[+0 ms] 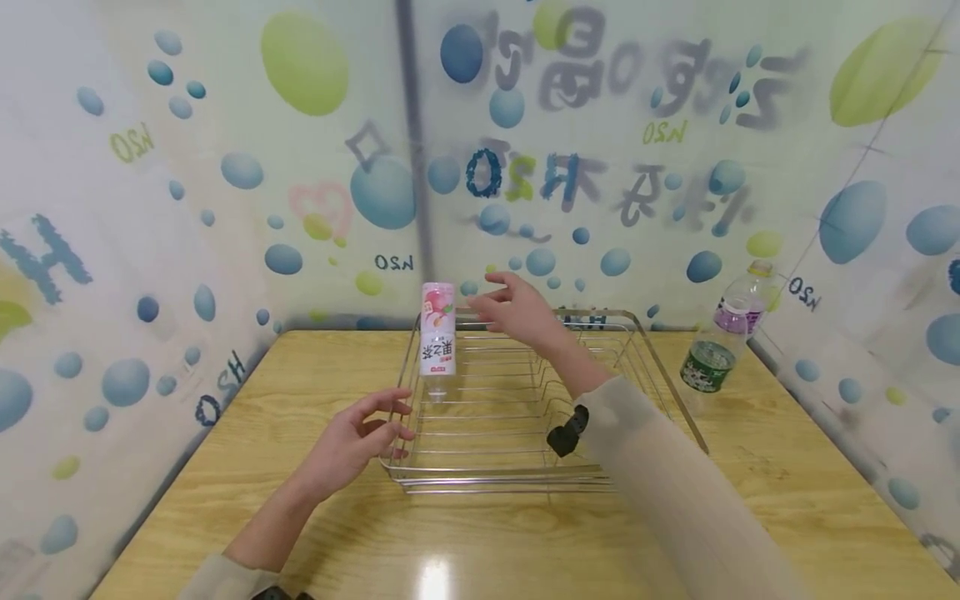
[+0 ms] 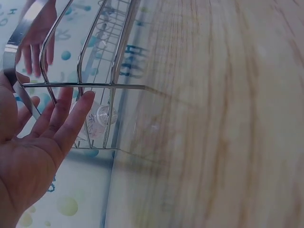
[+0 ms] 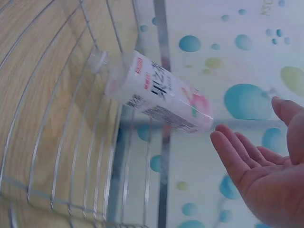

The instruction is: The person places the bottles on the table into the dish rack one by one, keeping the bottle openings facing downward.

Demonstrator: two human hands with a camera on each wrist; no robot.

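A clear bottle with a pink and white label stands cap-down in the far left corner of a wire rack. Its cap shows through the wires. My right hand hovers open just right of the bottle's upturned base, fingers spread, not touching it. My left hand is open with straight fingers at the front left corner of the rack. I cannot tell whether it touches the wire.
The rack sits on a wooden table enclosed by walls printed with bubbles. A second clear bottle with a green label stands at the table's back right, outside the rack.
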